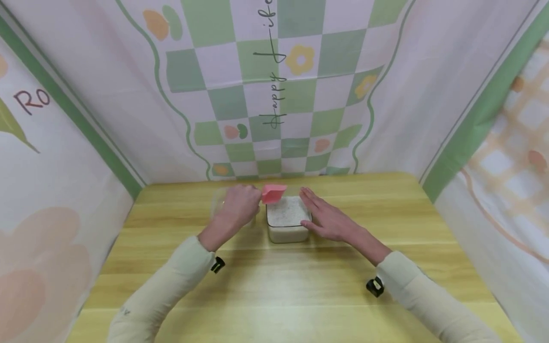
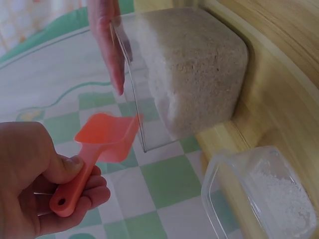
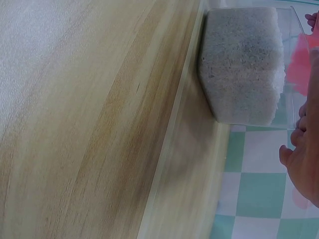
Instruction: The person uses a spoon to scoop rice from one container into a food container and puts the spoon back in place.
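My left hand [image 1: 238, 205] grips a pink scoop [image 1: 273, 193] by its handle, thumb pressed along it. The scoop's bowl [image 2: 107, 134] is at the rim of a clear square container [image 1: 288, 234], over its far left corner in the head view. Pale rice [image 2: 204, 64] fills most of that container, below the rim. My right hand [image 1: 328, 219] lies along the container's right side with fingers extended, fingertips right at the rim. A smaller clear tub [image 2: 246, 162] holds a little white rice [image 2: 284, 199]; in the head view my left hand partly hides it.
Both containers stand on a wooden table [image 1: 266, 295], towards its back edge. Behind it hangs a green and white checked cloth [image 1: 261, 109], with more patterned cloth on the left and right. Black straps [image 1: 375, 287] show at both wrists.
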`<state>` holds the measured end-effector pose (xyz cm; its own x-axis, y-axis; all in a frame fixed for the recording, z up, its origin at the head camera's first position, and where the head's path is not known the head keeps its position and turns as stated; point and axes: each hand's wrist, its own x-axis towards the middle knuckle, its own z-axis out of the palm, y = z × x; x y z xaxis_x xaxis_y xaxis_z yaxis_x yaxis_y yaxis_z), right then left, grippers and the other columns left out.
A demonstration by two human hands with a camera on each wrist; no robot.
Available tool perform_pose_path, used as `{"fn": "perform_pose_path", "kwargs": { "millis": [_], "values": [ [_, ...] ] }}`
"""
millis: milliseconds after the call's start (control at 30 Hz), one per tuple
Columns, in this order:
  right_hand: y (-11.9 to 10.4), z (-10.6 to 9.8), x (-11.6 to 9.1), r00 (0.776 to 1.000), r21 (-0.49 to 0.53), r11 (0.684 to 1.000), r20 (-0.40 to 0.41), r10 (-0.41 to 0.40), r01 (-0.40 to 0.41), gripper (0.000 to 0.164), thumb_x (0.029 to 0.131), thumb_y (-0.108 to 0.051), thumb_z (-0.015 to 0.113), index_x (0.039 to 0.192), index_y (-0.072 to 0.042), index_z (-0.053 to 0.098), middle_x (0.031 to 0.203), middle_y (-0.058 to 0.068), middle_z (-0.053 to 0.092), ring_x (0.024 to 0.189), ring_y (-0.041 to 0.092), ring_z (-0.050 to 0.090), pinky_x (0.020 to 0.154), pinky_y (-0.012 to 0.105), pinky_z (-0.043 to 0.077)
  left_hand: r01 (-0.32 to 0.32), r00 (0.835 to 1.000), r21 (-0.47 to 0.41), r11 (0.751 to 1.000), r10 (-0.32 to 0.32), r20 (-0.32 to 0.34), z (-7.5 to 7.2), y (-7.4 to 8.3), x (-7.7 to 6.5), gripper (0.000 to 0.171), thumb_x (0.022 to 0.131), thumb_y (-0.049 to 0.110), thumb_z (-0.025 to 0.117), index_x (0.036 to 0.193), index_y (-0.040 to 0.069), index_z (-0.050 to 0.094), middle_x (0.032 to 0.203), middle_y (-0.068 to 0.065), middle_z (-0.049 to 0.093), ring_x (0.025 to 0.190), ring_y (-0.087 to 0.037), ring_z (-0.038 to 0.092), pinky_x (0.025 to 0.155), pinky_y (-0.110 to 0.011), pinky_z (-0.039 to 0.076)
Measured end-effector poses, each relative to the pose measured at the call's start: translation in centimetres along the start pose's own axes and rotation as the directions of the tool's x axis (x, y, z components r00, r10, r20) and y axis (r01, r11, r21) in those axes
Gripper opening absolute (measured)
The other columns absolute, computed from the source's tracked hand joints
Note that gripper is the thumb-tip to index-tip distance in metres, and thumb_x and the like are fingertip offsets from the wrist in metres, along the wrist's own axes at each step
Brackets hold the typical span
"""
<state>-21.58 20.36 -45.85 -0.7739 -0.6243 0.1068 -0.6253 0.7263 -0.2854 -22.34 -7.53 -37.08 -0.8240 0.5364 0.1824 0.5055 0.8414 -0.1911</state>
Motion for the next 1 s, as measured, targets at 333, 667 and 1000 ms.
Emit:
{"fn": "perform_pose_path", "kwargs": {
  "millis": [333, 667, 1000],
  "values": [
    [-0.2, 0.0, 0.0, 1.000, -0.008, 1.000, -0.001, -0.005, 0.005, 0.080, 0.104, -0.044, 0.046, 0.158, 0.000, 0.009, 0.168, 0.015, 0.003, 0.155, 0.032, 0.009, 0.122, 0.049, 0.023, -0.025, 0.992, 0.121, 0.992, 0.040, -0.122, 0.6, 1.5, 0.5, 0.020, 0.078, 0.002, 0.064, 0.065, 0.018, 0.064, 0.051, 0.007, 0.037, 0.047, -0.007, 0.029, 0.040, -0.023, 0.031],
    [-0.1, 0.0, 0.0, 1.000, -0.016, 1.000, 0.003, 0.003, -0.003, 0.080, 0.103, -0.044, 0.047, 0.159, -0.001, 0.008, 0.168, 0.014, 0.003, 0.156, 0.031, 0.009, 0.122, 0.048, 0.024, -0.074, 0.979, 0.169, 0.983, 0.104, -0.175, 2.1, 3.1, 1.7, 0.018, 0.089, 0.017, 0.068, 0.076, 0.028, 0.075, 0.048, 0.009, 0.046, 0.046, -0.007, 0.031, 0.039, -0.023, 0.038],
    [-0.1, 0.1, 0.0, 1.000, -0.005, 1.000, -0.008, -0.004, 0.004, 0.080, 0.103, -0.044, 0.047, 0.159, -0.001, 0.009, 0.168, 0.014, 0.003, 0.155, 0.032, 0.010, 0.121, 0.049, 0.025, -0.117, 0.990, 0.126, 0.985, 0.126, -0.067, 2.1, 3.6, 2.2, 0.010, 0.089, 0.034, 0.074, 0.094, 0.027, 0.079, 0.056, 0.007, 0.055, 0.048, -0.007, 0.037, 0.043, -0.023, 0.043]
  ]
}}
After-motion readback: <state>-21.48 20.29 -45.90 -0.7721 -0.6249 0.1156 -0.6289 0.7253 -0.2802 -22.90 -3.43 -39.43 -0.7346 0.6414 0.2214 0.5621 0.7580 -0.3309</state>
